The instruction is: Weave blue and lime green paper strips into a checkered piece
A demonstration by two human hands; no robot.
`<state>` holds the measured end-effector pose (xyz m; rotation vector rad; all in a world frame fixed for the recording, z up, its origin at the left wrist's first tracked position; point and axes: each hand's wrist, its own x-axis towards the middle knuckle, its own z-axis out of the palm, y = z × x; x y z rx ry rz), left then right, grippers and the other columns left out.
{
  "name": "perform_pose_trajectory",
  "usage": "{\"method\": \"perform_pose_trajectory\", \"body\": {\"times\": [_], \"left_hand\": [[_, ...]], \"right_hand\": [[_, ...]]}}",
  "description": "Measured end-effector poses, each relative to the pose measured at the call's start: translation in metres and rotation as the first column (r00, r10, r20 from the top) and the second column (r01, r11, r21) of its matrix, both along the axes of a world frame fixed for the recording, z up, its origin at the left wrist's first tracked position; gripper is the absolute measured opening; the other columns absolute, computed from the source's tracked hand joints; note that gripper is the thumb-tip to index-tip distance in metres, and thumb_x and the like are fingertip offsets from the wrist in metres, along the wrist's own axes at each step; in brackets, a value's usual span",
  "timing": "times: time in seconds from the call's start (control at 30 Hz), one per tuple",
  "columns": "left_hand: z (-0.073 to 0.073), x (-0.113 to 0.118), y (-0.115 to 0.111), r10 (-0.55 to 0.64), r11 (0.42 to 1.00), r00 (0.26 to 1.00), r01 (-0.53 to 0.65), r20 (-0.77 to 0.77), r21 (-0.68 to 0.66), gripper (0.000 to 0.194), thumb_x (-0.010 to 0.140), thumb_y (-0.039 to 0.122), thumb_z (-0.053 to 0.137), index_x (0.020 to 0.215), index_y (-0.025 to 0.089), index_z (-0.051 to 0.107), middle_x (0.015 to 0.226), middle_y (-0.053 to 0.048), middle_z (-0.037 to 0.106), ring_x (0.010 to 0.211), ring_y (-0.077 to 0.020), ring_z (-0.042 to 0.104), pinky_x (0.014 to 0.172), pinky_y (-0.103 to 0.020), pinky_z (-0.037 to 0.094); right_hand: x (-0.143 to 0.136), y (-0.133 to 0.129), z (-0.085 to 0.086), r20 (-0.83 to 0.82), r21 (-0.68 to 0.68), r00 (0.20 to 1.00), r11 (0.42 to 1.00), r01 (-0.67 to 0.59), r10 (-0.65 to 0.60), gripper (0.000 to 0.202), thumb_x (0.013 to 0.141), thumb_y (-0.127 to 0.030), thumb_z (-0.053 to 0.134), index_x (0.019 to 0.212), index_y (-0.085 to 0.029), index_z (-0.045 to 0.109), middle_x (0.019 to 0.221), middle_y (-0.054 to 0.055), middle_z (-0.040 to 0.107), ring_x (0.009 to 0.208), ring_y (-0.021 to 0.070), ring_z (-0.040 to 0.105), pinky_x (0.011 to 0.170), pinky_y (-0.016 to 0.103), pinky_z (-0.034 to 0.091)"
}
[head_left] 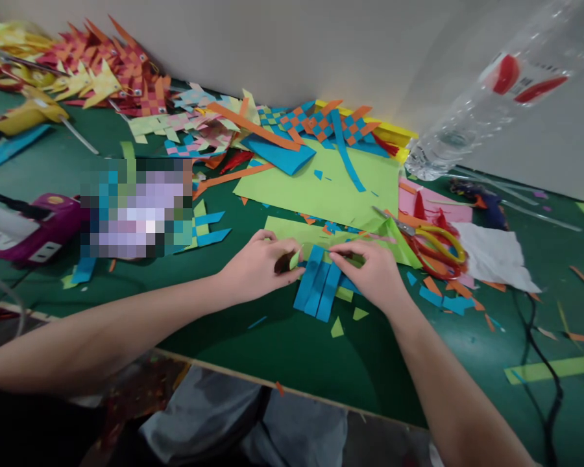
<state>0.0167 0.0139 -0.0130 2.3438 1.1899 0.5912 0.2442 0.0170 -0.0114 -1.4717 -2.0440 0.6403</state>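
Blue paper strips (316, 288) lie side by side on the green table, in front of my body and between my two hands. My left hand (267, 264) is at their left, fingers curled in a pinch, with a small light green paper piece (294, 259) at the fingertips. At the top right of the strips, my right hand (365, 269) pinches with thumb and forefinger at the strips' upper edge. What exactly sits between those right fingertips is too small to make out. Small green scraps (337, 327) lie just below the strips.
Scissors (438, 250) with red and yellow handles lie right of my right hand, near a white tissue (496, 253). A plastic bottle (491, 97) leans at the back right. Woven paper fish (126, 71), a glue gun (29, 113) and a purple power socket (53, 227) are at the left.
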Motion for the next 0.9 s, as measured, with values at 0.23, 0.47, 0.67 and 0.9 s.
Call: {"method": "perform_pose_trajectory", "body": {"times": [0.23, 0.47, 0.67, 0.9], "left_hand": [[0.005, 0.002, -0.001, -0.045, 0.998, 0.999, 0.046, 0.004, -0.054, 0.017, 0.086, 0.035, 0.052, 0.09, 0.021, 0.06, 0.059, 0.005, 0.062, 0.054, -0.0123, 0.055, 0.089, -0.035, 0.04], [0.006, 0.001, -0.003, -0.051, 0.997, 0.998, 0.053, 0.046, -0.048, 0.021, 0.084, 0.042, 0.056, 0.089, 0.022, 0.061, 0.072, 0.002, 0.068, 0.064, -0.0142, 0.059, 0.083, -0.033, 0.042], [0.002, 0.0, -0.001, -0.086, 0.993, 0.996, 0.086, 0.002, -0.086, 0.027, 0.081, 0.046, 0.061, 0.09, 0.021, 0.058, 0.063, 0.005, 0.063, 0.069, -0.0149, 0.058, 0.089, -0.036, 0.038], [0.002, 0.0, -0.001, -0.074, 0.994, 0.997, 0.073, -0.009, -0.084, 0.023, 0.081, 0.042, 0.061, 0.088, 0.022, 0.056, 0.066, 0.004, 0.064, 0.071, -0.0156, 0.057, 0.088, -0.037, 0.039]], "right_hand": [[-0.006, -0.003, -0.004, 0.037, 0.022, 0.999, 1.0, 0.01, -0.01, 0.012, 0.083, -0.029, 0.062, 0.086, -0.023, 0.072, 0.086, 0.002, 0.074, 0.082, 0.0215, 0.066, 0.081, 0.04, 0.047], [-0.009, -0.006, -0.011, 0.097, 0.171, 0.992, 0.98, -0.1, 0.084, 0.013, 0.087, -0.027, 0.058, 0.09, -0.022, 0.069, 0.085, 0.001, 0.074, 0.078, 0.0192, 0.064, 0.085, 0.041, 0.042], [-0.008, -0.007, -0.004, 0.119, 0.357, 0.988, 0.924, -0.139, 0.103, 0.021, 0.084, -0.029, 0.06, 0.103, -0.022, 0.064, 0.108, 0.008, 0.068, 0.102, 0.025, 0.058, 0.088, 0.042, 0.038], [-0.001, -0.008, 0.005, 0.193, 0.222, 0.929, 0.908, -0.355, 0.316, 0.01, 0.087, -0.028, 0.056, 0.08, -0.022, 0.061, 0.073, 0.001, 0.065, 0.072, 0.0179, 0.057, 0.077, 0.036, 0.035]]}}
